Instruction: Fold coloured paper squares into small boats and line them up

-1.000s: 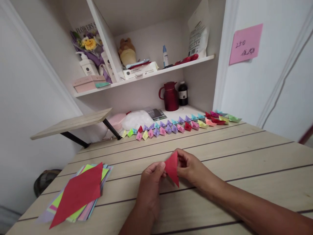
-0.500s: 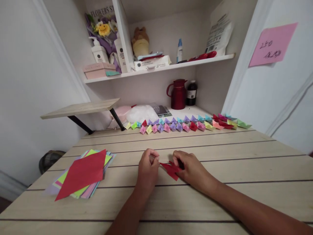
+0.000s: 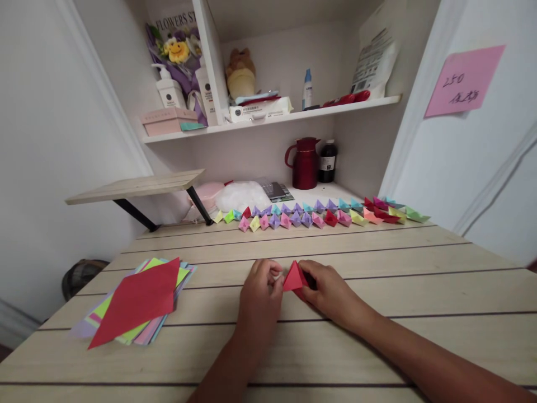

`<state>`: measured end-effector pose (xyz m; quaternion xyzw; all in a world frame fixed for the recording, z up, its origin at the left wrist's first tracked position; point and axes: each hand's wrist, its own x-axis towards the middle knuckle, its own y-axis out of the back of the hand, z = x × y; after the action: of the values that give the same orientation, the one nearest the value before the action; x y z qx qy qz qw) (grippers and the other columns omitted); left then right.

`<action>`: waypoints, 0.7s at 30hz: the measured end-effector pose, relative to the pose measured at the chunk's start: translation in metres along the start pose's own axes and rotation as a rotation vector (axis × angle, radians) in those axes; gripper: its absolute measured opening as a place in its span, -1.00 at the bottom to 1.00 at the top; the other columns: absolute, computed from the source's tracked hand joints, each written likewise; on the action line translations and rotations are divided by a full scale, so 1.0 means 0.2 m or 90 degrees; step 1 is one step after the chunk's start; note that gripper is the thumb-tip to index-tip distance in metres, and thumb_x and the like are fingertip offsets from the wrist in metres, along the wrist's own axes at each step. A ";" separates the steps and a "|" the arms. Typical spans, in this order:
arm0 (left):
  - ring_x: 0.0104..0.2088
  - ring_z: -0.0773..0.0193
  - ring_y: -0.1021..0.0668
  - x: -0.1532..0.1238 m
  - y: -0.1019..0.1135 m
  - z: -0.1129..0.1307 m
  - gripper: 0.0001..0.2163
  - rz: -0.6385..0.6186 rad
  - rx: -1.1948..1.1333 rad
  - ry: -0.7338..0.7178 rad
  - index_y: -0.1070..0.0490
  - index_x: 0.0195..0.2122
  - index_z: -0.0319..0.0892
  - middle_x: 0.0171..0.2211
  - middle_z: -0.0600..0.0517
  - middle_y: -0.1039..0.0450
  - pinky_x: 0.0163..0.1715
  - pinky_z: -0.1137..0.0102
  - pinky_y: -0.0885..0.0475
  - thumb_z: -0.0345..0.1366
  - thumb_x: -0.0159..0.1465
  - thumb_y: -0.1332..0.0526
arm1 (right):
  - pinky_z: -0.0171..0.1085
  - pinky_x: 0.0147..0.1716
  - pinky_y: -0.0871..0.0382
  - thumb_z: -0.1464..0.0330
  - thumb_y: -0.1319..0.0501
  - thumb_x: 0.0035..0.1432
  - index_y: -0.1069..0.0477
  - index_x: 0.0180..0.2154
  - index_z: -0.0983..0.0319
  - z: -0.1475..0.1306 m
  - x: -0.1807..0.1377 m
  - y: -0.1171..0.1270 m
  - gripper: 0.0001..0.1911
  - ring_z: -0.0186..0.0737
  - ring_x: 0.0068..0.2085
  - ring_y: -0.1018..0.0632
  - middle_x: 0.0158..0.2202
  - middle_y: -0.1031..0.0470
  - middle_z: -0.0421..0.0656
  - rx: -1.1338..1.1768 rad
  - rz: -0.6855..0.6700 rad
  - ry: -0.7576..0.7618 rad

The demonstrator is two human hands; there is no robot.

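Note:
A folded piece of red paper (image 3: pixel 295 278) is held just above the wooden table, its upper part a pointed triangle facing me. My right hand (image 3: pixel 325 285) pinches its right side, with thumb in front and the other fingers behind. At the paper's lower left corner is my left hand (image 3: pixel 262 285), thumb and fingertips closed around that edge; the exact grip is partly hidden. To the left lies a fanned stack of coloured paper sheets (image 3: pixel 184 275), topped by a red sheet (image 3: pixel 140 299).
Rows of small folded paper boats (image 3: pixel 319 219) line the table's back edge. A small raised wooden stand (image 3: pixel 134 184) is at the back left. Behind are a red jug (image 3: pixel 305 162), a dark bottle (image 3: pixel 328 161) and a white shelf (image 3: pixel 277 118) with assorted items.
The red paper has been turned from lying slanted and low to standing with its point up. My left hand has moved right, closer to my right hand.

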<state>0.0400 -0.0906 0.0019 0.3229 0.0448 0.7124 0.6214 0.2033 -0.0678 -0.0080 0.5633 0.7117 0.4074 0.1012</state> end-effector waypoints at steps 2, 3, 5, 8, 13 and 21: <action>-0.37 0.34 -0.44 0.00 -0.01 -0.04 -0.86 -0.010 0.058 -0.019 -0.32 -0.40 -0.13 -0.35 0.10 -0.36 -0.32 0.44 -0.32 -0.53 0.11 -0.12 | -0.33 -0.39 -0.14 0.51 -0.08 -0.07 -0.26 -0.46 0.18 0.00 0.00 0.01 -0.88 -0.24 -0.38 -0.37 -0.44 -0.40 -0.23 0.000 -0.008 0.006; -0.40 0.35 -0.43 0.00 -0.02 -0.05 -0.85 -0.011 0.093 -0.025 -0.30 -0.42 -0.13 -0.36 0.11 -0.36 -0.34 0.44 -0.30 -0.54 0.10 -0.13 | -0.33 -0.40 -0.13 0.53 -0.07 -0.09 -0.25 -0.49 0.18 0.00 -0.01 0.01 -0.87 -0.25 -0.39 -0.36 -0.46 -0.38 -0.24 -0.002 -0.011 0.006; -0.43 0.35 -0.40 0.00 -0.02 -0.06 -0.84 -0.011 0.168 -0.041 -0.26 -0.45 -0.13 -0.39 0.13 -0.35 -0.35 0.42 -0.28 -0.55 0.09 -0.14 | -0.34 -0.44 -0.10 0.54 -0.07 -0.12 -0.19 -0.52 0.18 -0.01 -0.01 0.01 -0.86 -0.28 -0.44 -0.33 -0.51 -0.34 -0.27 -0.006 -0.013 -0.002; -0.41 0.32 -0.40 0.01 -0.03 -0.04 -0.83 -0.023 0.277 -0.098 -0.23 -0.47 -0.13 -0.43 0.13 -0.35 -0.29 0.36 -0.26 -0.56 0.13 -0.13 | -0.34 -0.48 -0.07 0.53 -0.08 -0.14 -0.12 -0.54 0.17 -0.02 -0.01 0.01 -0.83 -0.31 -0.48 -0.29 -0.56 -0.27 -0.31 0.003 -0.003 -0.019; -0.36 0.25 -0.42 0.01 -0.04 -0.02 -0.83 -0.008 0.370 -0.193 -0.24 -0.43 -0.14 -0.41 0.09 -0.36 -0.20 0.28 -0.26 -0.56 0.21 -0.07 | -0.35 -0.47 -0.11 0.45 -0.13 -0.08 -0.11 -0.53 0.16 -0.01 -0.01 0.00 -0.83 -0.32 -0.49 -0.31 -0.56 -0.28 -0.33 0.031 0.006 -0.041; -0.21 0.17 -0.46 -0.03 -0.01 0.00 -0.74 0.206 0.293 -0.229 -0.26 -0.19 -0.17 -0.25 -0.03 -0.37 -0.20 0.25 -0.31 -0.61 0.17 -0.02 | -0.33 -0.45 -0.16 0.43 -0.10 -0.05 -0.15 -0.51 0.16 0.02 0.00 -0.01 -0.88 -0.30 -0.50 -0.35 -0.56 -0.34 -0.31 0.012 0.052 -0.094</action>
<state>0.0426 -0.0952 -0.0005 0.5784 0.0421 0.7047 0.4087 0.2041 -0.0661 -0.0115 0.6214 0.6822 0.3623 0.1311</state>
